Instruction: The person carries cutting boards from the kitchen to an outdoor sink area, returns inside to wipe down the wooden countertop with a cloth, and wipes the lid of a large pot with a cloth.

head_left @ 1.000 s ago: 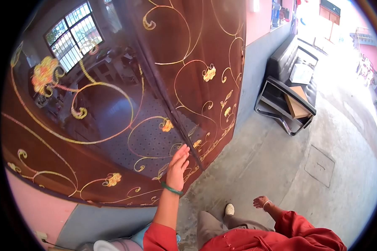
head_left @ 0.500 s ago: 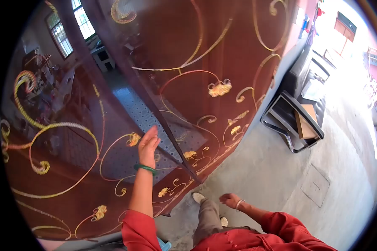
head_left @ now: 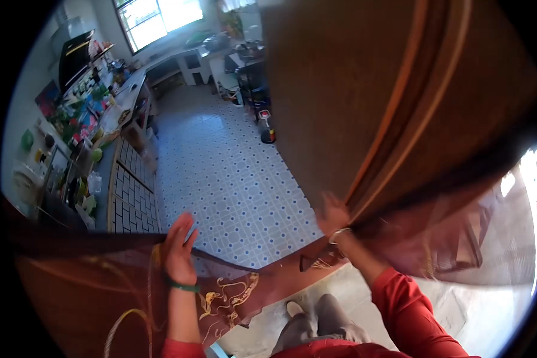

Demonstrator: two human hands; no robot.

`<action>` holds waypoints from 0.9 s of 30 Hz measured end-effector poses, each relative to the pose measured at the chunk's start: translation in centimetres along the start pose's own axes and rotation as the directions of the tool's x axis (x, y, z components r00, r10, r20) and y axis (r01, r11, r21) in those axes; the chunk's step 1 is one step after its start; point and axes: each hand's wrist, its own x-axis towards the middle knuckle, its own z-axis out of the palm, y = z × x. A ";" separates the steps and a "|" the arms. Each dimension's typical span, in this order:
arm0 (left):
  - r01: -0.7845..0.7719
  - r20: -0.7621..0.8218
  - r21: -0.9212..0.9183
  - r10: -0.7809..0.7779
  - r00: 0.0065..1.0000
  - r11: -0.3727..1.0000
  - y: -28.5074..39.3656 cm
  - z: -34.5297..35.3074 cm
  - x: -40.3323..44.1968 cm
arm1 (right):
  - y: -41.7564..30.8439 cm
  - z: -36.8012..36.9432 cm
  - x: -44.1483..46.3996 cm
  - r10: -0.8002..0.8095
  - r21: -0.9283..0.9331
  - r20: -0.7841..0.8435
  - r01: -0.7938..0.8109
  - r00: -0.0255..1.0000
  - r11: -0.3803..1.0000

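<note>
The dark, sheer embroidered curtain (head_left: 232,292) is parted around a doorway. My left hand (head_left: 180,249), with a green bangle at the wrist, is raised at lower centre-left, fingers apart, against the left part of the curtain. My right hand (head_left: 333,215), with a pale bracelet, reaches forward beside a brown wooden door (head_left: 340,101); its fingers are blurred. The right part of the curtain (head_left: 453,232) drapes over and beside my right forearm. Whether this hand grips any cloth is hidden by the blur.
Beyond the doorway lies a blue-dotted tiled floor (head_left: 221,179). A cluttered counter (head_left: 109,152) runs along the left. At the back are a window (head_left: 158,21) and a low counter (head_left: 191,62). A black bottle (head_left: 267,128) stands near the door.
The curtain has parted and the kitchen shows plainly. My right hand has risen from my side to the door edge. My left hand has moved left and down, and the view has moved forward.
</note>
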 end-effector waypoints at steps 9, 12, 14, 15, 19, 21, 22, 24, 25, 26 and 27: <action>0.054 -0.314 0.093 -0.022 0.949 0.994 1.0 1.4 -0.6 | 17.5 3.0 2.6 0.140 -0.076 0.740 -0.125 0.658 0.989; 0.056 -0.413 0.014 -0.045 0.910 0.998 -1.1 4.7 0.5 | 18.2 8.1 4.5 0.122 0.280 0.664 -0.396 0.738 0.874; 0.115 -0.376 -0.089 -0.140 0.916 0.989 -3.0 6.2 2.4 | 18.4 10.7 6.0 0.247 0.557 0.621 -0.640 0.744 0.530; 0.123 -0.366 -0.079 -0.143 0.920 0.989 -4.9 5.8 3.0 | 18.1 11.9 7.9 0.346 0.521 0.651 -0.729 0.675 0.444; 0.143 -0.415 -0.094 -0.169 0.894 0.985 -6.6 8.9 7.9 | 16.2 15.7 16.5 0.396 0.435 0.776 -0.871 0.492 0.228; 0.234 -0.372 -0.122 -0.263 0.890 0.964 -6.8 9.3 10.2 | 14.0 16.5 19.7 0.385 0.451 0.785 -0.874 0.485 0.183; 0.221 -0.387 -0.122 -0.252 0.887 0.968 -6.6 9.4 11.3 | 13.7 17.5 21.2 0.368 0.450 0.791 -0.872 0.489 0.192; 0.204 -0.360 -0.032 -0.202 0.911 0.978 -6.6 9.5 13.7 | 13.7 19.9 23.5 0.348 0.440 0.809 -0.881 0.473 0.176; 0.197 -0.366 -0.022 -0.191 0.911 0.980 -7.0 9.3 15.1 | 13.1 20.5 24.4 0.338 0.442 0.811 -0.878 0.479 0.184; 0.192 -0.372 -0.028 -0.189 0.909 0.981 -7.4 9.0 16.4 | 12.8 20.9 25.0 0.330 0.446 0.822 -0.885 0.463 0.130; 0.227 -0.359 -0.033 -0.224 0.906 0.973 -7.9 8.7 17.9 | 12.7 21.2 25.7 0.328 0.448 0.832 -0.891 0.448 0.079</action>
